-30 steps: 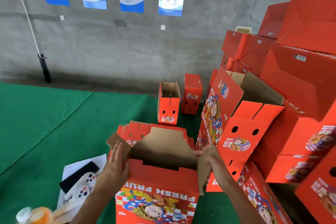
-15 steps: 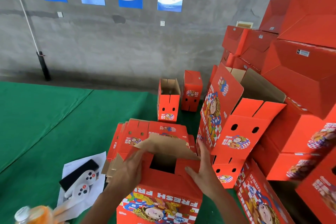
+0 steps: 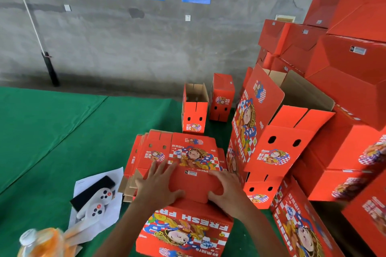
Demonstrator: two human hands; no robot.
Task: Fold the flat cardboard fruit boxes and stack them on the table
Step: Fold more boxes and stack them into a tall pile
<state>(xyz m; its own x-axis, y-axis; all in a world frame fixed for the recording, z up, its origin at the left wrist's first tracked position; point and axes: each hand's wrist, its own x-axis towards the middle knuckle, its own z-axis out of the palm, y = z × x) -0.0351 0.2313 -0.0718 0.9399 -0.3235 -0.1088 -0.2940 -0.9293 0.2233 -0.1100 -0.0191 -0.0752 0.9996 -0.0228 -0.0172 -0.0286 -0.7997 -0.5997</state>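
Flaps that stood open are now folded down; both hands, left hand and right hand, press flat on the box top. Released early, the flaps may spring up toward twelve o'clock.

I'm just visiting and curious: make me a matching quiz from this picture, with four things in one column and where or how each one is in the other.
Things:
1. red cardboard fruit box under the hands
2. stack of flat red cardboard boxes
3. two white game controllers
4. small red cardboard box with brown inside showing

States:
A. lying on white paper
B. standing open-topped
C. top flaps pressed shut
D. lying unfolded on green cloth

Pairs: 1-C, 2-D, 3-A, 4-B
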